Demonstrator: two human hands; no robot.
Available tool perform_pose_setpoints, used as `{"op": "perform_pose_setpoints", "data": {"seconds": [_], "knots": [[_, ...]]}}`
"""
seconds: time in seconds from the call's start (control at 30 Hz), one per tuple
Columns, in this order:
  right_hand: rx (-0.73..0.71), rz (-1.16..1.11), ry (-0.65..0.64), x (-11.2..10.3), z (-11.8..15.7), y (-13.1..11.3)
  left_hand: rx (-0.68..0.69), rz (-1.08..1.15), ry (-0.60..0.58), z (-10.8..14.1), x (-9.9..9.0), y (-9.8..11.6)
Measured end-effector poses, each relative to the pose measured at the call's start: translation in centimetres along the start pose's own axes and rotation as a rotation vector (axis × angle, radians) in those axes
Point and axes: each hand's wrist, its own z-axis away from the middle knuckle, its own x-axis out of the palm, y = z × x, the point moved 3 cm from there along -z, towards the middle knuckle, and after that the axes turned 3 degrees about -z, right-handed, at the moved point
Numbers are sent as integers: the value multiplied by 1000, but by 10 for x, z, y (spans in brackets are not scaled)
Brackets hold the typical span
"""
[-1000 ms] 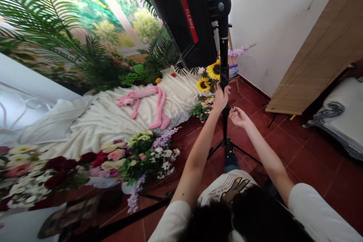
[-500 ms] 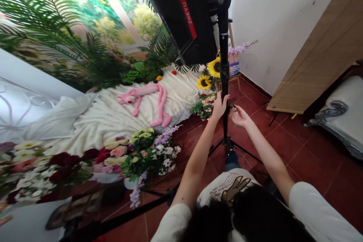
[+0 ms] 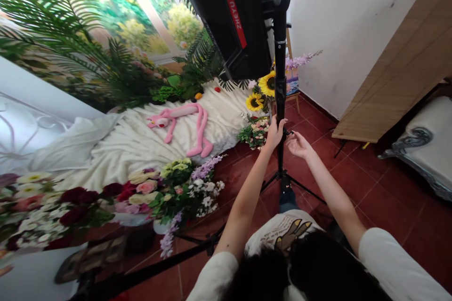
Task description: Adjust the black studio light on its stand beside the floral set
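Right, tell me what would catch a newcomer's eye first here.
The big black lamp with its red stripe, looming at the top centre on a stand that the left hand grips. Then the pink plush toy, sprawled on the cream blanket left of it, and two yellow sunflowers behind the stand.

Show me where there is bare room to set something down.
Red floor between the right hand and the ornate white seat; white blanket between the pink plush and the sunflowers. Crowded: the bouquets at lower left, and the lamp pole, at the left hand.
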Motion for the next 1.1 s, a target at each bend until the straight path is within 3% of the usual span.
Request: {"op": "perform_pose_setpoints", "data": {"seconds": [0.23, 0.5, 0.73, 0.97, 1.1], "knots": [[-40, -7, 63, 6, 1, 5, -92, 24, 68, 21, 12, -19], [-46, -118, 152, 12, 5, 7, -137, -22, 156, 18, 20, -30], [-49, -115, 200, 15, 7, 4, -91, -25, 173, 18, 22, -36], [-150, 216, 293, 16, 10, -3, -75, -34, 195, 17, 24, -40], [-397, 796, 539, 17, 11, -16, -54, -28, 177, 17, 23, -39]]}}
